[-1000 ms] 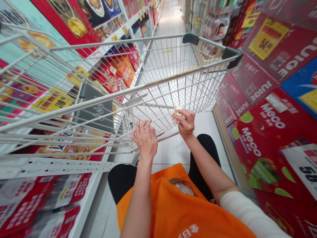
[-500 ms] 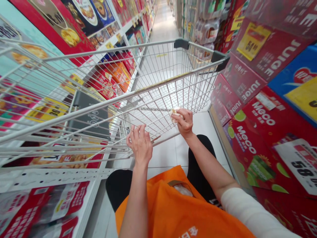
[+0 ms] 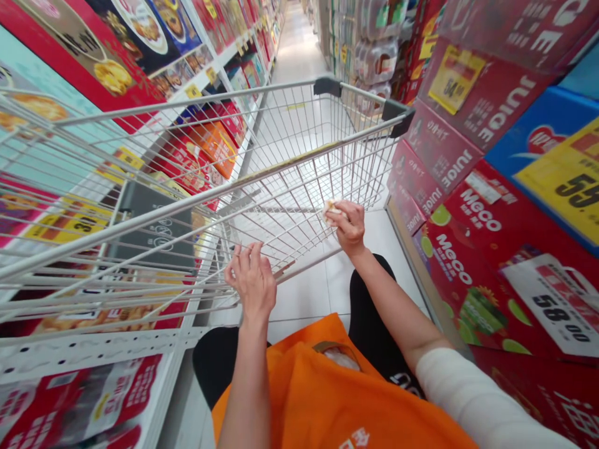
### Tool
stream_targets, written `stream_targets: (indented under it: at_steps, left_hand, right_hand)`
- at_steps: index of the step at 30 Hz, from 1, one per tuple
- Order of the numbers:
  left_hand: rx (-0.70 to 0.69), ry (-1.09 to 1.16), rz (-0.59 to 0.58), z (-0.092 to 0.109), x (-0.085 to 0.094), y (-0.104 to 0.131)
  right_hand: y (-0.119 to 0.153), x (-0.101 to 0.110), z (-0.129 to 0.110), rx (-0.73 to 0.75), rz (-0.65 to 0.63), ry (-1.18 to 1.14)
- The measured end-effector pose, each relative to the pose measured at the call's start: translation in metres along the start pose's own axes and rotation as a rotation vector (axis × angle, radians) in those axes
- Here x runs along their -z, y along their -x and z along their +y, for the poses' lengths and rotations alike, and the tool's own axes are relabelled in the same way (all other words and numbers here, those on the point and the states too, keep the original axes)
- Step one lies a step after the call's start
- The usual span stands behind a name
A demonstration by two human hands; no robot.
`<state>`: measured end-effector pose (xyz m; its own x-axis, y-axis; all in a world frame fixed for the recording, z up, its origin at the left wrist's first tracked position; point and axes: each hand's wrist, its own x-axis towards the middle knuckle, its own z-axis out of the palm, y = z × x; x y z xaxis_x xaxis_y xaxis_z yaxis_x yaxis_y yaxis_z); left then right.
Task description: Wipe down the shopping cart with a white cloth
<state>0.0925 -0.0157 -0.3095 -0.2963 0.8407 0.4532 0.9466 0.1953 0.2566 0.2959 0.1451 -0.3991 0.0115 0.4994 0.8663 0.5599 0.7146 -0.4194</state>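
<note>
A metal wire shopping cart (image 3: 262,171) stands across the aisle in front of me. My right hand (image 3: 347,226) is closed on a crumpled whitish cloth (image 3: 331,214), which lies against the wires of the cart's near side. Further left, my left hand (image 3: 253,280) rests with bent, slightly spread fingertips on the lower wires near the cart's bottom edge; I see nothing held in it. A dark grey panel (image 3: 154,227) with white symbols is fixed inside the cart's left part.
Shelves with boxed and bagged goods (image 3: 201,149) run along the left. Stacked red drink boxes (image 3: 486,218) with price signs rise close on the right. An orange apron (image 3: 318,399) covers my lap. The tiled aisle (image 3: 299,56) stretches ahead.
The view has shifted slightly, so cart and shelves sit a little further left. My left hand appears slightly lower and further left; my right hand still has the cloth at the wires.
</note>
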Motion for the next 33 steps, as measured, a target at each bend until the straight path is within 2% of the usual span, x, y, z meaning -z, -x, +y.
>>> stream_targets:
  at_steps: [3, 7, 10, 14, 17, 21, 25, 28, 30, 33]
  left_hand:
    - [-0.014, -0.014, 0.003, -0.003, -0.001, 0.001]
    - [-0.015, -0.025, 0.013, -0.006, -0.002, 0.002]
    - [-0.017, -0.023, 0.013, -0.007, -0.002, 0.002]
    - [-0.012, -0.016, 0.008, -0.007, 0.000, 0.003]
    - [-0.013, -0.013, 0.016, -0.006, 0.000, 0.003]
    - [-0.001, -0.020, 0.043, -0.003, 0.001, 0.003]
    - [-0.012, -0.024, 0.021, -0.004, 0.001, 0.002]
    - [0.003, -0.022, 0.013, -0.004, 0.002, 0.002]
    - [0.003, -0.016, 0.016, -0.003, 0.003, 0.002]
    - [0.001, -0.018, 0.038, -0.002, 0.002, 0.002]
  right_hand:
    - [0.008, -0.003, 0.006, 0.011, -0.020, 0.040]
    - [0.026, 0.005, 0.010, 0.048, -0.103, -0.023]
    - [0.015, 0.012, 0.010, 0.046, -0.071, -0.037]
    - [-0.006, 0.008, 0.011, -0.023, -0.012, 0.022]
    - [0.003, 0.005, 0.015, -0.017, 0.002, -0.005]
    - [0.020, 0.013, 0.021, 0.056, -0.027, -0.068]
    - [0.000, 0.021, 0.027, 0.042, 0.059, -0.002]
    - [-0.014, 0.017, 0.033, -0.008, 0.123, 0.066]
    - [-0.008, 0.013, 0.037, -0.045, 0.104, 0.072]
    - [0.013, 0.012, 0.041, -0.098, -0.004, 0.024]
